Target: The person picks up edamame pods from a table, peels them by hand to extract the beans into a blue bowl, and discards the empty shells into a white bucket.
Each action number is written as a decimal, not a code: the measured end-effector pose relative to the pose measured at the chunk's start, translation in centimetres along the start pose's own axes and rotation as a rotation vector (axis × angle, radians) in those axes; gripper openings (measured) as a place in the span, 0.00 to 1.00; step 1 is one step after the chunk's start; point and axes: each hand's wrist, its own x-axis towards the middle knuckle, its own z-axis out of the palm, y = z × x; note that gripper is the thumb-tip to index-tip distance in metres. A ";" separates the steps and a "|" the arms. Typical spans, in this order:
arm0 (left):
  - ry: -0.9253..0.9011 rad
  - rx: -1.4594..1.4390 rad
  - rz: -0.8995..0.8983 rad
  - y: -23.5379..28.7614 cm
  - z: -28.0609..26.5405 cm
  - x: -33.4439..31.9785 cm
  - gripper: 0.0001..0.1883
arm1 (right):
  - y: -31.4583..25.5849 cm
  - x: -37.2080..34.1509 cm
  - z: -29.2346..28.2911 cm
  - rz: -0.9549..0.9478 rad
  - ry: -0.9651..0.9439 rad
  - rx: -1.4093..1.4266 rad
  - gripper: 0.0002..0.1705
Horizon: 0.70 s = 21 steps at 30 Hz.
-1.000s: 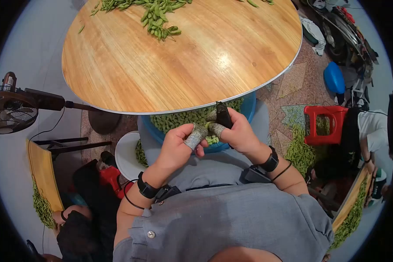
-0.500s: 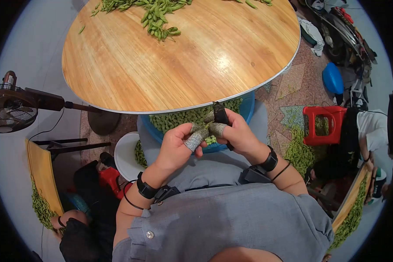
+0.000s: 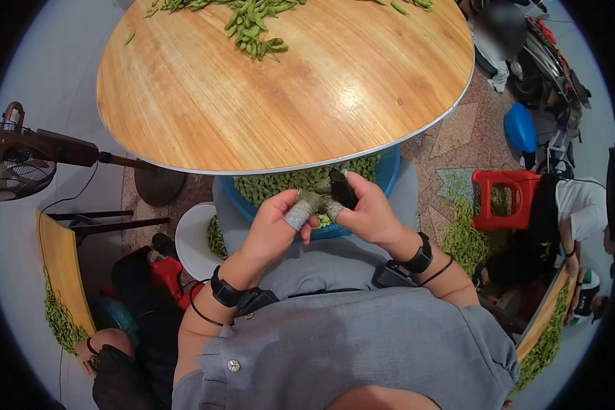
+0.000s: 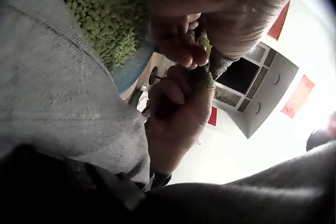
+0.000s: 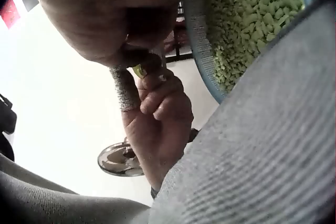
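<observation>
In the head view, my left hand (image 3: 273, 217) and right hand (image 3: 374, 213) meet over a blue basin (image 3: 389, 171) of shelled green beans (image 3: 266, 186). Grey wrapping covers both thumbs, and a black wrap (image 3: 343, 190) shows at the right forefinger. Between the fingertips a small green bean pod (image 4: 203, 41) shows in the left wrist view, mostly hidden by fingers. Both hands pinch it, fingers curled in close together. From the right wrist view, a yellow-green bit of the pod (image 5: 139, 70) peeks out beside the left thumb.
A round wooden table (image 3: 287, 102) with a heap of pods (image 3: 249, 27) spans the front. A white bucket (image 3: 193, 239) stands left, near a fan (image 3: 20, 164). To the right are a red stool (image 3: 482, 198), pods on the floor (image 3: 466, 239) and a seated person (image 3: 588, 205).
Both hands stay together over the basin while the fingers shift slightly around the pod. The black wrap on the right hand tilts and sits a little lower. The head view shifts slightly.
</observation>
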 end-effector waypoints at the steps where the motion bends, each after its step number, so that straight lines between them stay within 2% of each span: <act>1: -0.011 0.139 0.056 -0.1 0.0 0.1 0.05 | -0.2 -0.1 0.0 -0.007 -0.009 -0.108 0.15; 2: -0.023 0.278 0.113 -0.2 -0.1 0.2 0.05 | -0.4 -0.2 0.0 -0.015 -0.018 -0.216 0.16; 3: -0.023 0.277 0.115 -0.2 -0.3 0.2 0.05 | -0.7 -0.3 0.0 -0.016 -0.018 -0.218 0.16; 5: -0.078 0.209 0.010 0.0 -0.9 0.3 0.05 | -1.4 -0.3 -0.1 0.021 -0.065 -0.098 0.15; 9: -0.120 0.190 -0.006 0.2 -0.7 0.2 0.04 | -1.8 -0.2 -0.4 0.035 -0.124 0.011 0.14; 11: -0.152 0.044 -0.123 0.5 -0.6 0.2 0.04 | -2.6 -0.1 -0.3 0.137 -0.140 0.184 0.14; 13: -0.168 0.030 -0.121 0.4 -0.8 0.3 0.04 | -3.3 -0.3 -0.8 0.195 -0.183 0.197 0.14; 15: -0.188 0.022 -0.157 0.4 -0.9 0.4 0.04 | -2.7 -0.3 -1.0 0.350 -0.144 0.244 0.14; 16: -0.189 0.024 -0.151 0.3 -0.9 0.5 0.04 | -2.2 -0.3 -0.6 0.344 -0.146 0.241 0.14; 18: -0.150 0.146 -0.060 0.1 -0.7 0.6 0.05 | -0.7 -0.3 0.3 0.007 -0.005 0.122 0.11; 19: -0.151 0.149 -0.057 0.0 -0.7 0.7 0.05 | -0.2 -0.4 0.2 0.003 -0.005 0.121 0.11; 21: -0.097 0.290 0.050 -0.5 -0.4 0.8 0.09 | 0.4 -0.4 -0.3 -0.192 0.036 -0.329 0.11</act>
